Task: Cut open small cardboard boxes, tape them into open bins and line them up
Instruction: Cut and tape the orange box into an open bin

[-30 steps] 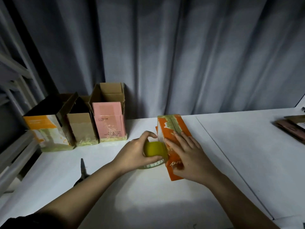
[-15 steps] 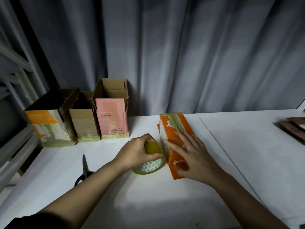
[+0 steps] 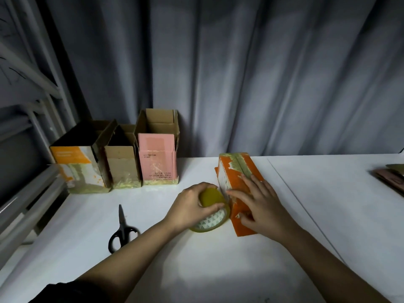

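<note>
A: Where is the orange box (image 3: 238, 189) sitting, and how is it likely handling?

B: It is lying on its side on the white table (image 3: 317, 215), well right of the three finished bins (image 3: 118, 156) by the curtain. I am judging it light, hollow and easy to dent, so flat pressure on its broad face is suiting it better than a squeeze

A: And the hands?

B: The right hand (image 3: 260, 206) is lying on that top face, fingers nearly straight and spread. The left hand (image 3: 192, 206) is curling around the tape roll (image 3: 211, 213), which is touching the box's side
</note>
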